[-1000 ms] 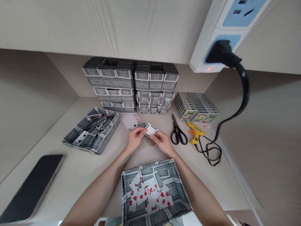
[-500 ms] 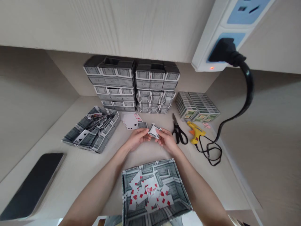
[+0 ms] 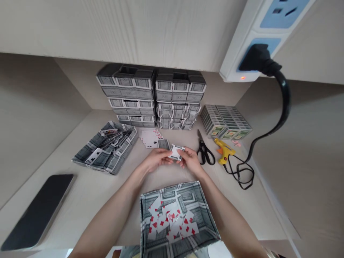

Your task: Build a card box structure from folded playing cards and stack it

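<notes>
Between my two hands is a small folded playing card [image 3: 175,153], its white inside showing and grey patterned edges around it. My left hand [image 3: 158,159] pinches its left side, and my right hand [image 3: 190,158] grips its right side with the thumb on top. Just behind my left hand lie a face-down card [image 3: 163,144] and a fanned row of playing cards [image 3: 151,138]. Nearer to me, an open box made of cards [image 3: 142,222] holds several cut or folded card pieces [image 3: 172,222] with red hearts and diamonds.
Black-handled scissors [image 3: 205,152] and a yellow glue gun [image 3: 225,150] with a black cord lie to the right. Stacked card-made boxes [image 3: 129,86] and wrapped card packs [image 3: 228,122] stand behind. A card tray [image 3: 114,165] and a black phone [image 3: 39,211] are left. A power strip [image 3: 233,61] hangs overhead.
The folded card has turned in my fingers and now faces up more squarely. Both hands stay in nearly the same place, still holding it.
</notes>
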`<state>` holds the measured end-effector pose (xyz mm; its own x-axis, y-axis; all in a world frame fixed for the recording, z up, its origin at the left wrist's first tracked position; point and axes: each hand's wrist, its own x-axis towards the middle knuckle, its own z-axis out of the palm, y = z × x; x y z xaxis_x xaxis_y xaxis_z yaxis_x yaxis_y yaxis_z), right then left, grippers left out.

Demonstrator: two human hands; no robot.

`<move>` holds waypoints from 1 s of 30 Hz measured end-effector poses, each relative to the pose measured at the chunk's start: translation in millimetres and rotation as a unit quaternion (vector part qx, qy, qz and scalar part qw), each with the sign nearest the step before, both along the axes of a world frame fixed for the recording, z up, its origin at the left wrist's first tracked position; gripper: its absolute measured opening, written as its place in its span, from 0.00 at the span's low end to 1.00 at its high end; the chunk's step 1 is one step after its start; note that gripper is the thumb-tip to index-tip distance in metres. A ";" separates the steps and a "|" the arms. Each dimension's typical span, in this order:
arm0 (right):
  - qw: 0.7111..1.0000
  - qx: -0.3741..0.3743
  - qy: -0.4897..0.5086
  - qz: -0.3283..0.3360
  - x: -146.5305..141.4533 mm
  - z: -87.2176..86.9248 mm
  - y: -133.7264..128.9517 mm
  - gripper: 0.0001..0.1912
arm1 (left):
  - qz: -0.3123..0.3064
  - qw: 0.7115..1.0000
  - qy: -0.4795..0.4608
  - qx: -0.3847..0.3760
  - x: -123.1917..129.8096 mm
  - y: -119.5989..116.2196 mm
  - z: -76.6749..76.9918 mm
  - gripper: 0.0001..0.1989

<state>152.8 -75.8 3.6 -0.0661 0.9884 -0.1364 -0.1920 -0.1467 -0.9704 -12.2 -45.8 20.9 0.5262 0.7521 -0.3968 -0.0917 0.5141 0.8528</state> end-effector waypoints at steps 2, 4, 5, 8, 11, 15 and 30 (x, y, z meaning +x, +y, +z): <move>1.000 0.007 -0.019 0.004 -0.3 -0.2 0.1 0.16 | 0.023 0.997 0.059 0.050 3.4 -1.1 -3.7 0.11; 0.999 0.012 -0.036 0.008 -0.7 -0.4 -0.1 0.16 | 0.042 0.985 0.114 0.123 6.9 -2.4 -7.2 0.15; 0.999 0.013 -0.046 0.011 -0.7 -0.4 -0.3 0.17 | 0.051 0.976 0.136 0.162 8.4 -3.0 -8.7 0.17; 0.997 0.016 -0.074 0.023 -0.1 0.3 -1.5 0.17 | 0.067 0.952 0.169 0.246 10.8 -4.4 -11.6 0.21; 0.995 0.024 -0.090 0.035 -0.1 2.6 -3.4 0.18 | 0.066 0.950 0.175 0.250 11.9 -6.0 -12.8 0.22; 0.992 0.061 -0.104 0.035 -5.5 4.5 -5.8 0.16 | 0.112 0.941 0.180 0.265 14.9 -9.8 -13.1 0.19; 0.998 0.052 -0.014 -0.043 -11.3 -1.1 -1.2 0.17 | 0.188 0.844 0.219 0.452 11.5 -9.9 -15.8 0.12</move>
<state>141.5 -77.0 2.6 0.0209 0.9992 -0.0331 -0.1729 -0.0289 -0.9845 -0.7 -55.8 5.0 0.1338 0.9329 0.3343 0.3215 -0.3600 0.8758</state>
